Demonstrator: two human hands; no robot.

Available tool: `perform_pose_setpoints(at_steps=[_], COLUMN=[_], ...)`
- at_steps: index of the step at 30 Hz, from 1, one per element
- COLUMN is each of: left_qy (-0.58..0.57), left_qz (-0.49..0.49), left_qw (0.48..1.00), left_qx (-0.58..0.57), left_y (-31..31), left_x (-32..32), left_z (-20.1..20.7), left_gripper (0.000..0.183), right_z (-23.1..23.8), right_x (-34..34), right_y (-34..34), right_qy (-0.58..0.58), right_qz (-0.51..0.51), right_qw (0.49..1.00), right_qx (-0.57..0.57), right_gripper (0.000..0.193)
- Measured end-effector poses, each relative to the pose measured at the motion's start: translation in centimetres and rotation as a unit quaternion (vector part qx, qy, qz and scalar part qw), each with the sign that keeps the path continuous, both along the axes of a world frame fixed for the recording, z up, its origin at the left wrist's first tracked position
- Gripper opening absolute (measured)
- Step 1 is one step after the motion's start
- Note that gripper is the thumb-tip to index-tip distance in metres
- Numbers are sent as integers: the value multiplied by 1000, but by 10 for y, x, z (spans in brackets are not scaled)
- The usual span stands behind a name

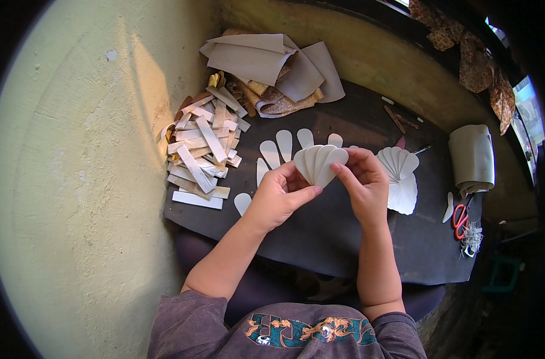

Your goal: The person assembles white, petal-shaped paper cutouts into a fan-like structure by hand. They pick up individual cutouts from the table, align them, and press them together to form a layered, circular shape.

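Between my two hands is a small fan of overlapping white petal-shaped pieces (318,161), held above the dark tabletop. My left hand (282,192) pinches its narrow lower end with the thumb. At its right edge my right hand (363,182) grips the outermost petal between thumb and fingers. Behind and left of my hands, several loose white petals (284,144) lie spread in an arc, partly hidden by my fingers. Just right of my right hand rests another set of fanned petals (398,164), with a scalloped white piece (402,194) below it.
A heap of white and tan strips (204,146) lies by the wall at left. Folded sheets (272,66) are piled at the back. On the right are a roll of sheet material (472,158), orange-handled scissors (460,221) and a tangle of whitish scraps (472,237).
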State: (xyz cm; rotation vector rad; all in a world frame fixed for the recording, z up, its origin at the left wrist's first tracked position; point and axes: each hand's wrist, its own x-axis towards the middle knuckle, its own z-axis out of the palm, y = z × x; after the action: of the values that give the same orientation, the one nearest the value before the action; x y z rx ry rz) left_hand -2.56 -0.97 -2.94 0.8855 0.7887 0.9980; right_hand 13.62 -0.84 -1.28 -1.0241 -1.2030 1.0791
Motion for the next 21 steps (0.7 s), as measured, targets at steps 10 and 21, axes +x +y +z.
perform_pose_setpoints(at_steps=[10,21], left_qy=[31,10], left_qz=[-1,70], left_qw=[999,997], left_qx=[-5,37], left_y=[2,12], left_x=[-4,-16], left_z=[1,0], left_gripper=[37,34], right_z=[2,-42], right_x=[3,4], right_y=[-1,6], right_qy=[51,-524], right_qz=[30,-99], right_qw=[997,840], right_qx=[-40,101], right_gripper=[20,28])
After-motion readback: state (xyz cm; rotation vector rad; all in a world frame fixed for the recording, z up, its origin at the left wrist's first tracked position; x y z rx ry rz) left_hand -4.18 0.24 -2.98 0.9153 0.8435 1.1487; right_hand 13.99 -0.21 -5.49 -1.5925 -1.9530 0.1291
